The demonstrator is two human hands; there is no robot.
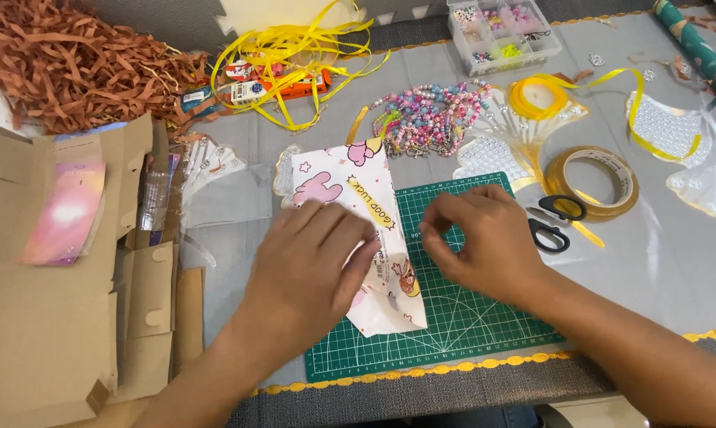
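A white paper-wrapped packet printed with pink cartoon figures and a yellow banner [366,238] is lain partly on a dark green gridded cutting mat [453,317], its upper end reaching past the mat onto the grey table cover [675,269]. The left hand [310,265] is pressed flat on the packet, fingers spread, nothing being gripped. The right hand [477,242] is held just beside the packet's right edge with thumb and fingertips pinched together; what is pinched, if anything, cannot be told, as it is too small or clear to be seen.

A slip may be judged possible: were the flat palm lifted, the folded wrap could spring open. The pinched piece, if sticky, could be folded onto itself or set down crooked on the paper. The black-handled scissors [555,222], lain close to the right wrist, could be knocked.

Counted: one packet, one mat, one pair of scissors, one roll of clear brownish tape [597,182], one spool of yellow ribbon [537,98], one loose tangle of yellow ribbon [294,47], one clear compartment box of beads [501,32], one heap of pink and blue bead strings [425,119], one pile of brown shredded paper [72,63], several flat cardboard boxes [49,317]
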